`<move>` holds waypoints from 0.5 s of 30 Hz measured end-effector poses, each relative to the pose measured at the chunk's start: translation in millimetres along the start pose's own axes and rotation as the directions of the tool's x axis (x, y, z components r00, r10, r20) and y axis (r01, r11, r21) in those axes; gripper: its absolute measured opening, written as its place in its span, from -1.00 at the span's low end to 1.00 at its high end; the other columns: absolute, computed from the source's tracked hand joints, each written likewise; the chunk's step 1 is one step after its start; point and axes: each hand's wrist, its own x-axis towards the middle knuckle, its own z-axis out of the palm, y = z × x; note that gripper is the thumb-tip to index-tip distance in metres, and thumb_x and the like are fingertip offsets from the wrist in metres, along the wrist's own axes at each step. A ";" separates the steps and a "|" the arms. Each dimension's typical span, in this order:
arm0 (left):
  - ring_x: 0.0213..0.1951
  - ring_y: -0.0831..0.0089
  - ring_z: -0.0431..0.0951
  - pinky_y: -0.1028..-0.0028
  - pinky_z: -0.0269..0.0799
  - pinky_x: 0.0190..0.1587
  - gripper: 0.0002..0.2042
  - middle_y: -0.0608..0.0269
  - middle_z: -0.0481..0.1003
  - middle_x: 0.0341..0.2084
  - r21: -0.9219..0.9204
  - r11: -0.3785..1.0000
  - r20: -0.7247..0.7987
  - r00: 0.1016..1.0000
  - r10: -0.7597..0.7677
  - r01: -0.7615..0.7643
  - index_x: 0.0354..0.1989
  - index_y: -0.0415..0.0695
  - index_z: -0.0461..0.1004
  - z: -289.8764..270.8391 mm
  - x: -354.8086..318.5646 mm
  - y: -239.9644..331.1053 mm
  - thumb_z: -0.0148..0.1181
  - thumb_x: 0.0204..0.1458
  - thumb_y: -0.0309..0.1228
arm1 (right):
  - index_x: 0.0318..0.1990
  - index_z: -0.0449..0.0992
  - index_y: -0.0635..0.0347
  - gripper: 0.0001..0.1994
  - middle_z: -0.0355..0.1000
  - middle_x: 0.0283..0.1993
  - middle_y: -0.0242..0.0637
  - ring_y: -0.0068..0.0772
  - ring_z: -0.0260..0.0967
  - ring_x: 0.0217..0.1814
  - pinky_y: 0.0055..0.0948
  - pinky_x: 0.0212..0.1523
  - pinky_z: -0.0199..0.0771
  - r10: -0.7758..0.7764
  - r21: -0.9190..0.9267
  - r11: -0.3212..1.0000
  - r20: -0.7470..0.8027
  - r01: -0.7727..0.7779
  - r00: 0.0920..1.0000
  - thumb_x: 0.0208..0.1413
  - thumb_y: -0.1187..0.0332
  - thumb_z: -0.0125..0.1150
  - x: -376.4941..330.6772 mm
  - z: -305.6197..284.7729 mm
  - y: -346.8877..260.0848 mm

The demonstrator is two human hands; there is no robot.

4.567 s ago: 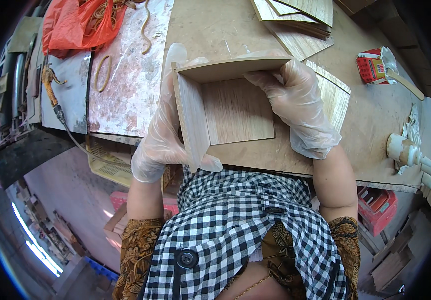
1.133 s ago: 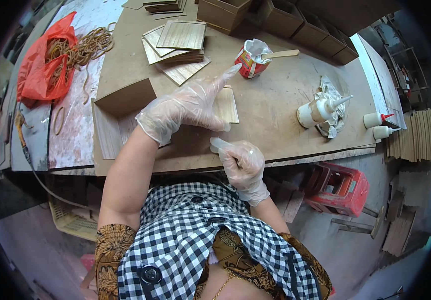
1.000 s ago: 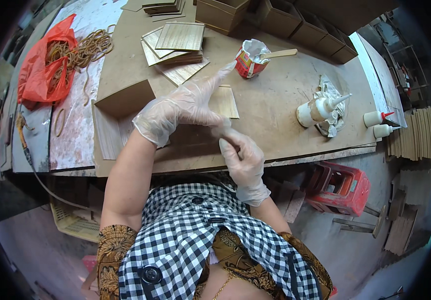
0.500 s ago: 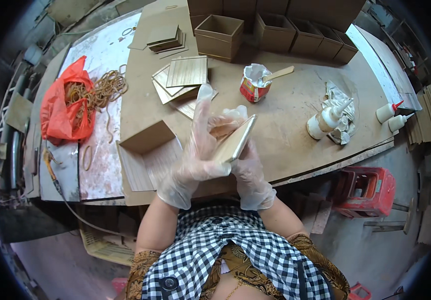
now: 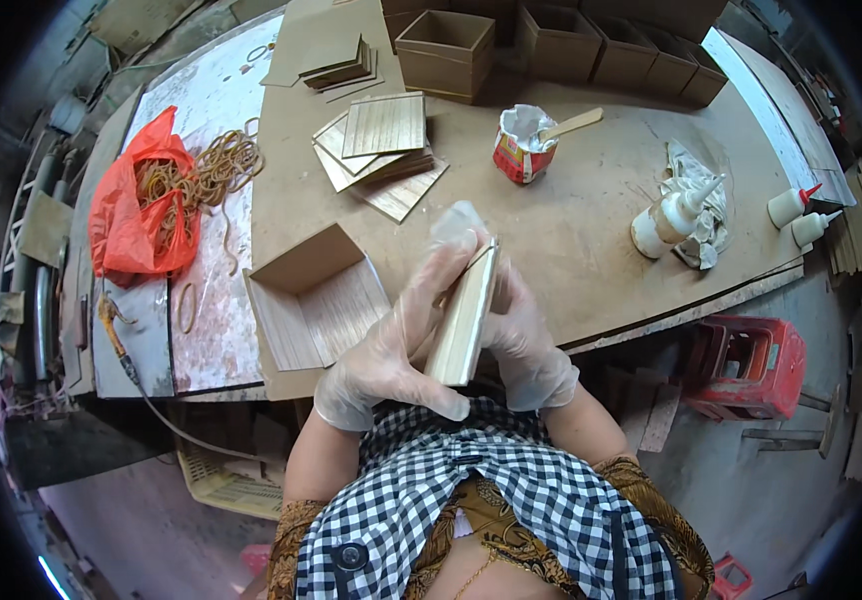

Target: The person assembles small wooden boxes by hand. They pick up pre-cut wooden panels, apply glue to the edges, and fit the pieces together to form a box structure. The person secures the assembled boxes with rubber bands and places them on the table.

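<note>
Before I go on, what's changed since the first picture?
The left hand and right hand have let go of the box, which now sits on the table to their left, and hold a panel lifted from the table. The tub, bottle and red bag look unmoved.

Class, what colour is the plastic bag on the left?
The plastic bag is red-orange, clearest in the head view.

Table (image 5: pixel 601 240) well lit, soft shadows, pic edges dark w/ fisheye bend.
</note>
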 end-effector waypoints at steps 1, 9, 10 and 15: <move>0.49 0.28 -0.18 0.30 -0.32 0.46 0.39 0.09 -0.09 0.46 0.085 0.995 0.023 0.999 -0.045 0.042 0.50 -0.18 -0.23 1.3 -0.1 6.6 0.67 -0.60 -0.36 | 0.46 -0.01 0.17 0.20 0.34 0.15 -0.32 -0.38 0.30 0.20 -0.31 0.27 0.29 -0.017 0.034 0.999 0.004 0.017 1.000 -0.36 0.13 0.69 1.2 -2.8 1.7; 0.47 0.18 -0.07 0.30 -0.16 0.44 0.37 -0.03 -0.02 0.43 0.544 0.837 0.009 0.997 -0.080 0.063 0.47 -0.27 -0.21 10.0 -13.9 20.6 0.71 -0.54 -0.22 | 0.23 0.28 0.22 -0.16 0.40 0.08 -0.29 -0.41 0.36 0.13 -0.39 0.20 0.35 -0.083 0.111 0.990 -0.065 0.089 0.994 -0.14 -0.01 0.56 1.0 -14.2 29.3; 0.47 0.15 -0.08 0.28 -0.15 0.44 0.38 -0.05 -0.02 0.42 0.596 0.802 0.030 0.996 -0.088 0.053 0.47 -0.27 -0.22 9.3 -15.3 18.8 0.71 -0.54 -0.19 | 0.20 0.30 0.22 -0.19 0.40 0.07 -0.29 -0.40 0.36 0.12 -0.38 0.20 0.34 -0.048 0.104 0.993 -0.081 0.057 0.996 -0.14 -0.01 0.55 -1.5 -13.1 27.4; 0.46 0.07 -0.04 0.21 -0.14 0.45 0.44 -0.08 -0.04 0.42 0.647 0.763 -0.004 1.000 0.000 0.002 0.49 -0.14 -0.30 13.5 -21.5 4.0 0.72 -0.56 -0.15 | 0.24 0.27 0.22 -0.09 0.40 0.08 -0.26 -0.37 0.31 0.18 -0.30 0.27 0.27 0.094 0.011 0.996 -0.051 -0.094 0.994 -0.24 -0.06 0.58 -5.0 -16.5 20.9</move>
